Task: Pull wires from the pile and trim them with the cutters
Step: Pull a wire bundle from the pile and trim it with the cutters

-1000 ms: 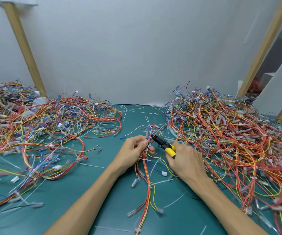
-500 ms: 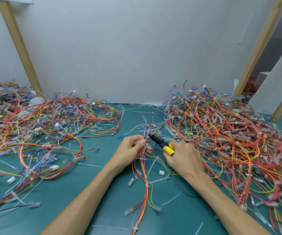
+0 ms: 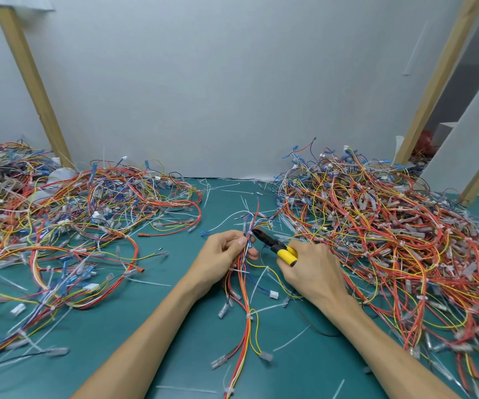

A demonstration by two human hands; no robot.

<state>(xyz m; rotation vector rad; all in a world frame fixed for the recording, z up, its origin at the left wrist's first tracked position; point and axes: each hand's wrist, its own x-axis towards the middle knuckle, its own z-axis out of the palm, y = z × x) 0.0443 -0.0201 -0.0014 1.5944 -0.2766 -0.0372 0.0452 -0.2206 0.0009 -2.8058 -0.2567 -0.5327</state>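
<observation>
One wire bundle (image 3: 244, 295) pinched by left hand (image 3: 223, 254); one cutters (image 3: 276, 246) gripped by right hand (image 3: 313, 269).

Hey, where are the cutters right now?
In the head view the cutters sit just right of centre, held in the right hand, black tip pointing at the wire bundle that the left hand holds, beside the right-side pile.

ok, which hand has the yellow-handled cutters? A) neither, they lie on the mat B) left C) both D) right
D: the right hand grips the yellow handles of the cutters, whose black tips point at the wire bundle that the left hand pinches.
</observation>
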